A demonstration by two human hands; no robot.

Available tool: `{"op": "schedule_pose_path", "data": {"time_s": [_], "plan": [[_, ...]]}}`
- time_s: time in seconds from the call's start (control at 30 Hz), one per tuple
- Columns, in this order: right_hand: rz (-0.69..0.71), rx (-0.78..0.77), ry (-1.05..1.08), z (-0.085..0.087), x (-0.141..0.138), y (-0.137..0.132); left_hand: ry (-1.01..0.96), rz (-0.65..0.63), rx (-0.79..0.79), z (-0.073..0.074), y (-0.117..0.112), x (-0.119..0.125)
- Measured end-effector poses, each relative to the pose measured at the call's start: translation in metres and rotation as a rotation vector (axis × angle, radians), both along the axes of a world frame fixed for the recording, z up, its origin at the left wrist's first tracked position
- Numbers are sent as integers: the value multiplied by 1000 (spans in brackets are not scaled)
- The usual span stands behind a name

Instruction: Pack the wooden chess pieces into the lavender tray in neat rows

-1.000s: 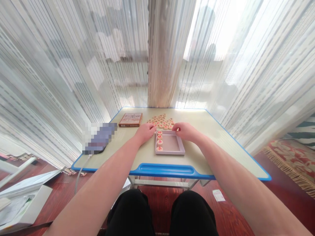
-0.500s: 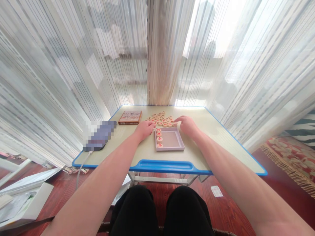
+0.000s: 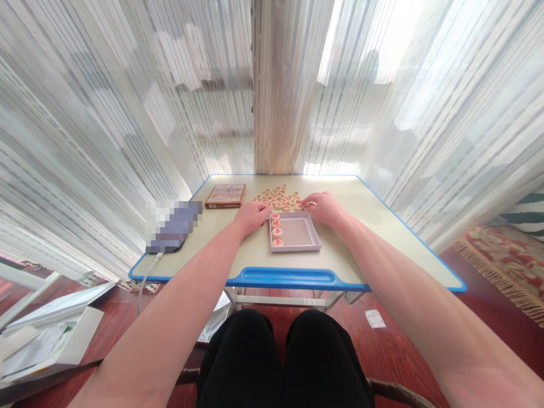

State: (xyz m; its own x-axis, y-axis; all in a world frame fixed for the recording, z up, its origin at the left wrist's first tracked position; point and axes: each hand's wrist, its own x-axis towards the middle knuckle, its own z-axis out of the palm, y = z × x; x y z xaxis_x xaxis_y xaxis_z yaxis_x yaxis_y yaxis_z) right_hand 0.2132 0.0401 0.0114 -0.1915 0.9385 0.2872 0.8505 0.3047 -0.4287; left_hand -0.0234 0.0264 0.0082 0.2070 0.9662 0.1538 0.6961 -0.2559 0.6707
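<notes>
A shallow pale box tray [image 3: 317,237] lies on the table, with a column of round Chinese chess pieces [image 3: 277,232] bearing red characters along its left wall. Just behind it spreads a loose heap of similar wooden pieces [image 3: 278,205]. My left hand [image 3: 251,217] is at the tray's far left corner, fingers closed together; whatever they hold is hidden. At the heap's right end, the thumb and forefinger of my right hand [image 3: 322,207] close on a Chinese chess piece [image 3: 299,207] just beyond the tray's far right corner.
A flat brown printed box [image 3: 225,195] lies at the back left of the blue-edged table [image 3: 382,249]. Left of my arm is a blurred phone-like device [image 3: 172,229] with a white cable [image 3: 147,275]. A curtain [image 3: 278,85] hangs behind the table.
My right hand has come slightly left and its fingers have closed in at the heap's right end. My left hand stays by the tray's corner. The whole view has shifted slightly.
</notes>
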Motion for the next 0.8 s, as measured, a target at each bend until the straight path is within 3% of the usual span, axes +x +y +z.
{"op": "schedule_pose_path", "data": {"time_s": [0.53,0.8], "plan": [[-8,-36,-276,16,8,-14,-61,22,22,-2,3,-1],[-43,-26,-339,15,7,-15,-76,32,2,-1,2,-1]]}}
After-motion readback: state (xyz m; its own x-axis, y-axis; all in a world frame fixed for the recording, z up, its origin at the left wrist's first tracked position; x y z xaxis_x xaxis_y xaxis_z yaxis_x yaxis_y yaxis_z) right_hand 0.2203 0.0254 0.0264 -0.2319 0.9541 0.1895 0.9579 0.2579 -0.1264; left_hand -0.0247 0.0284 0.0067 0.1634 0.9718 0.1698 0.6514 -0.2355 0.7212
